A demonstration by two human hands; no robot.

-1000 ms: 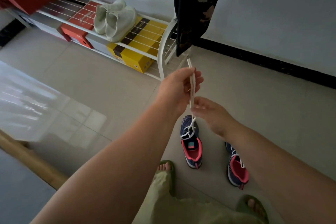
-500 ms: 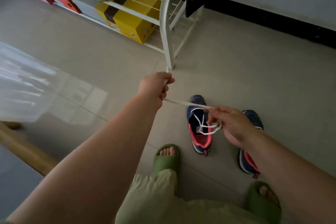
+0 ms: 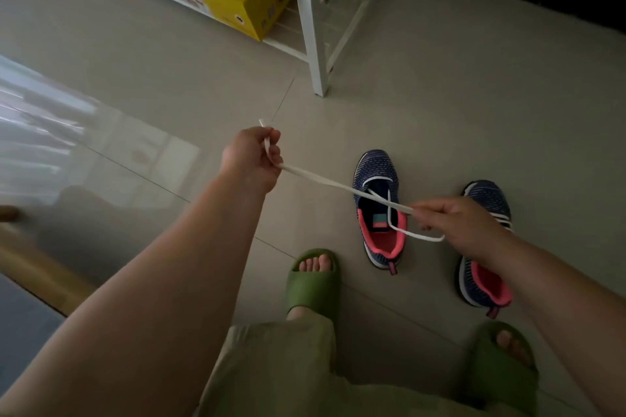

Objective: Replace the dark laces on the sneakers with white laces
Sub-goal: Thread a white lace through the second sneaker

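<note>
Lace (image 3: 325,181) white, stretched between your hands above the floor (image 3: 440,85) | left hand (image 3: 252,159) clenched round one end | right hand (image 3: 454,220) pinching the other part, loop hanging below | two sneakers (image 3: 379,206) side by side on floor near the white rack's leg (image 3: 313,44), ahead of your green slippers (image 3: 311,281).

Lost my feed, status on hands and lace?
Left hand, right hand both grip white lace, stretched above left sneaker. Nothing in the way.
</note>
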